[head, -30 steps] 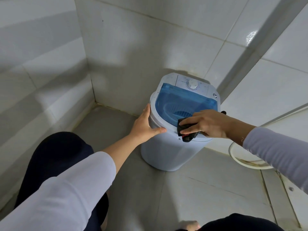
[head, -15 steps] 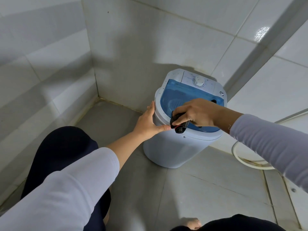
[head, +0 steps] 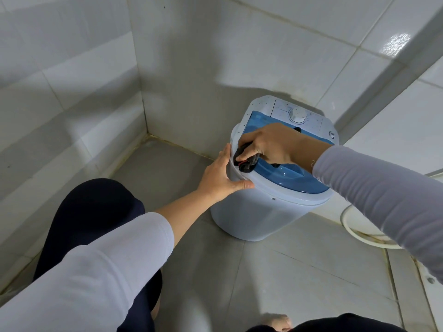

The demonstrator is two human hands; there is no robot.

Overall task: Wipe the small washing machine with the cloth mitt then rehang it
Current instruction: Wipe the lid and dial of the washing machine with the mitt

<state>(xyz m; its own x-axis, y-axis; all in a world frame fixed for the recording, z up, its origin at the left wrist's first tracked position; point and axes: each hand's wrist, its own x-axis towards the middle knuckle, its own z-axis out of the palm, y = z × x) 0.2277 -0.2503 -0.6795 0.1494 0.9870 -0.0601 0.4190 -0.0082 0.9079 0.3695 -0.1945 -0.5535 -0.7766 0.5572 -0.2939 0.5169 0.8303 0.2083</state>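
A small white washing machine with a blue see-through lid and a white dial stands on the floor against the tiled wall. My right hand grips a dark cloth mitt with a red trim, bunched up, and presses it on the lid's left edge. My left hand rests on the machine's left side with straight fingers, its thumb lying along the rim. Most of the mitt is hidden under my right hand.
Grey tiled walls meet in a corner left of the machine. A white hose curls on the floor to the right. My dark-trousered knee is at the lower left and bare toes show at the bottom.
My right hand has slid the mitt leftward across the lid, from its front middle to its left edge. My left hand has stayed on the machine's side. The view has shifted a little.
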